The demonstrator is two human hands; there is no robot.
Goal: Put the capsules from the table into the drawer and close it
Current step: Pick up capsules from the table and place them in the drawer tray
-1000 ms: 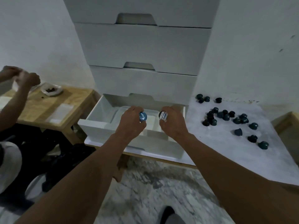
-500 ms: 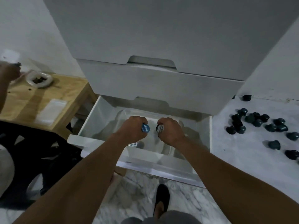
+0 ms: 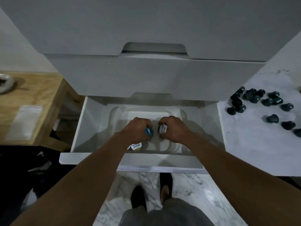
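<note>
Both hands reach into the open bottom drawer point(image 3: 146, 161) of a white drawer unit point(image 3: 146, 75). The left hand point(image 3: 137, 130) has its grip clamped on a blue-lidded capsule point(image 3: 149, 132), lid facing right. The right hand point(image 3: 175, 130) has its grip clamped on a white-lidded capsule point(image 3: 162, 129), lid facing left, so the 2 lids sit just beside each other above a white tray insert point(image 3: 172, 146) in the drawer. A yellow-and-white-lidded capsule point(image 3: 136, 146) shows under the left wrist; whether the hand holds it or it lies in the tray cannot be told. On the white surface point(image 3: 252, 147) to the right, dark teal loose capsules point(image 3: 260, 101) lie scattered, well apart from the drawer. A wooden table point(image 3: 40, 95) stands at left. Near the bottom, 2 feet point(image 3: 165, 190) stand on a marble floor point(image 3: 203, 201).
</note>
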